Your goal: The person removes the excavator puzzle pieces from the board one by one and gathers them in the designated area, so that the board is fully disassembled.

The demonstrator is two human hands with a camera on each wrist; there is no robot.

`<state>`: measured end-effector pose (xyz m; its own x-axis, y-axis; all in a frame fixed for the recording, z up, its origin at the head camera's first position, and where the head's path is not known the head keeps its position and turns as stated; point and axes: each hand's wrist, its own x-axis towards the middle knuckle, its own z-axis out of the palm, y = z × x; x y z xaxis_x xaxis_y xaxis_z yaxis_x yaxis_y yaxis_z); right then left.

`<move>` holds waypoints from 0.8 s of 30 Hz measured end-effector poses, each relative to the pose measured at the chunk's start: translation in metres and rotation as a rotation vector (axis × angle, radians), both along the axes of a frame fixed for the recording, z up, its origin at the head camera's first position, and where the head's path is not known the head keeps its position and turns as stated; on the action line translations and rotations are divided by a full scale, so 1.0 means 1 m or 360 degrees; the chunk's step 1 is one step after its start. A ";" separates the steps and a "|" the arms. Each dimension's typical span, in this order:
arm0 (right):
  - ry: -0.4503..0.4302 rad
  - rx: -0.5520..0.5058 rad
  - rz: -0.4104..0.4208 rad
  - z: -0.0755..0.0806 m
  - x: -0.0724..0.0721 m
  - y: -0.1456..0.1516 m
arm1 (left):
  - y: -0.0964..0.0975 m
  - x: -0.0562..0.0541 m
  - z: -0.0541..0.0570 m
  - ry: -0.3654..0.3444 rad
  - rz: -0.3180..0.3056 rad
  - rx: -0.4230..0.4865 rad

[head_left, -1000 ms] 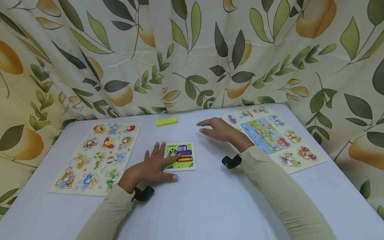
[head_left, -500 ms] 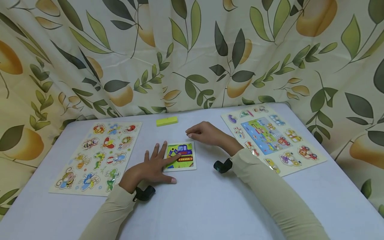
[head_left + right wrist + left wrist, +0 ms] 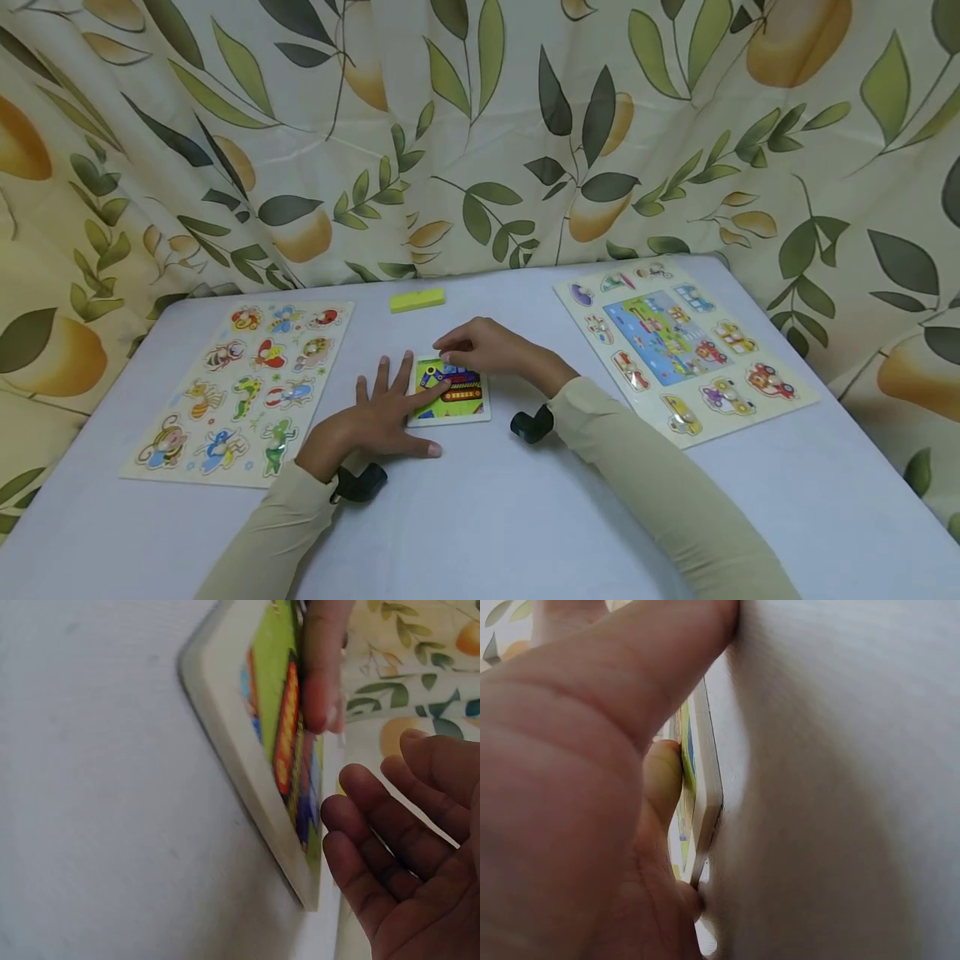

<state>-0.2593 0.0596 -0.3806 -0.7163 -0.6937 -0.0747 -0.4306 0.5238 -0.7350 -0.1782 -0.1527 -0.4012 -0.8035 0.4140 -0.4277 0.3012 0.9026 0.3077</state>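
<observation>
Picture board (image 3: 467, 400) likely light, stiff, best lifted by rim (image 3: 225, 712); left hand (image 3: 378, 421) splayed, forefinger (image 3: 430, 396) on it; right hand (image 3: 491, 348) loose, empty.

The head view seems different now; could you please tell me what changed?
The right hand moved left to the small puzzle, fingers curling, gripping nothing visible. The left hand stayed spread, one finger on the puzzle; the yellow block, insect board and vehicle board stayed put.

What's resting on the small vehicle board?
The left hand has one of its fingers on the vehicle board; the patch beneath can't be seen. In the head view, the right hand hides the far-right corner.
</observation>
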 end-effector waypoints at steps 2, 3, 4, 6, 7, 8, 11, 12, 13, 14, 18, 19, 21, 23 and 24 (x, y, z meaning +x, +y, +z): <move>0.0005 0.0023 0.0014 0.000 0.001 -0.004 | -0.001 0.000 0.001 0.0008 -0.0002 0.0014; 0.0009 0.0035 0.0011 0.000 0.001 -0.006 | -0.002 0.000 0.001 0.0014 -0.0009 0.0024; 0.0013 0.0047 0.0009 0.000 0.001 -0.007 | -0.002 0.000 0.002 0.0015 -0.0013 0.0039; 0.0042 0.0081 0.0005 0.000 0.001 -0.010 | -0.003 0.000 0.003 0.0028 -0.0029 0.0061; 0.0058 0.0103 0.0000 0.000 0.001 -0.012 | -0.003 0.000 0.003 0.0037 -0.0036 0.0073; 0.0078 0.0129 0.0006 0.000 0.001 -0.014 | -0.003 0.001 0.003 0.0046 -0.0042 0.0086; 0.0134 0.0214 0.0031 -0.002 0.001 -0.022 | -0.003 0.002 0.004 0.0050 -0.0038 0.0087; 0.0144 0.0245 0.0034 -0.002 0.001 -0.024 | -0.003 0.002 0.004 0.0052 -0.0036 0.0094; 0.0158 0.0274 0.0043 -0.002 0.002 -0.026 | -0.003 0.002 0.004 0.0053 -0.0034 0.0104; 0.0168 0.0298 0.0049 -0.002 0.002 -0.028 | -0.003 0.002 0.004 0.0055 -0.0032 0.0107; 0.0200 0.0376 0.0046 -0.002 0.002 -0.033 | -0.003 0.003 0.004 0.0060 -0.0030 0.0126; 0.0209 0.0392 0.0046 -0.002 0.002 -0.033 | -0.003 0.003 0.004 0.0060 -0.0030 0.0130; 0.0223 0.0418 0.0046 -0.002 0.002 -0.034 | -0.003 0.003 0.003 0.0058 -0.0027 0.0137; 0.0248 0.0442 0.0053 -0.003 0.002 -0.035 | -0.002 0.003 0.002 0.0062 -0.0028 0.0137; 0.0260 0.0449 0.0058 -0.003 0.001 -0.035 | -0.002 0.003 0.002 0.0063 -0.0028 0.0135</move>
